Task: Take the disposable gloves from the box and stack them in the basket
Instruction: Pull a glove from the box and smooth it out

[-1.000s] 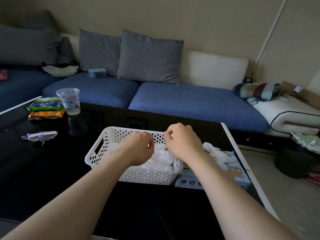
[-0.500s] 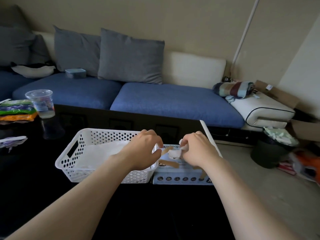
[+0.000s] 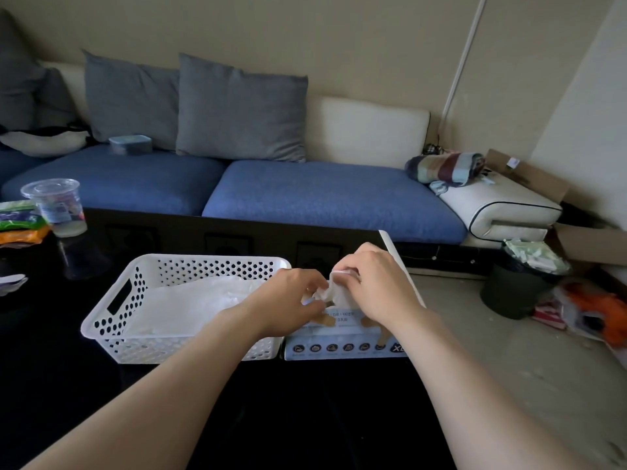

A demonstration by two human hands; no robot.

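**A:** Starting at the far left, what is there?

**B:** A clear plastic cup (image 3: pixel 56 206) and some bright snack packets (image 3: pixel 18 223) stand on a glossy black table (image 3: pixel 51 368). Moving right, a white perforated basket (image 3: pixel 115 320) sits on that table, with pale, filmy gloves already lying inside.

**A:** And the hands?

**B:** The left hand (image 3: pixel 291 300) reaches across the basket's right end, fingers curled and pinching one side of a crumpled white glove (image 3: pixel 334 293). The right hand (image 3: pixel 380 286) pinches its other side from above. Both are closed on it, just over the glove box (image 3: pixel 342 347), which touches the basket's right wall.

**A:** How would that glove handle?

**B:** It looks very light, thin and limp, probably a little slippery. It would likely bunch up and perhaps drag a neighbour out of the box. A pinch at the cuff edge, then spreading it flat with both hands, seems the best hold for stacking.

**A:** What about the surface and the room?

**B:** The table is dark and reflective, so pale gloves show well. Behind it runs a blue sofa (image 3: pixel 305 198) with grey cushions (image 3: pixel 242 110). Further right are a folded striped blanket (image 3: pixel 444 167), a dark waste bin (image 3: pixel 519 286) and clutter on a pale floor.
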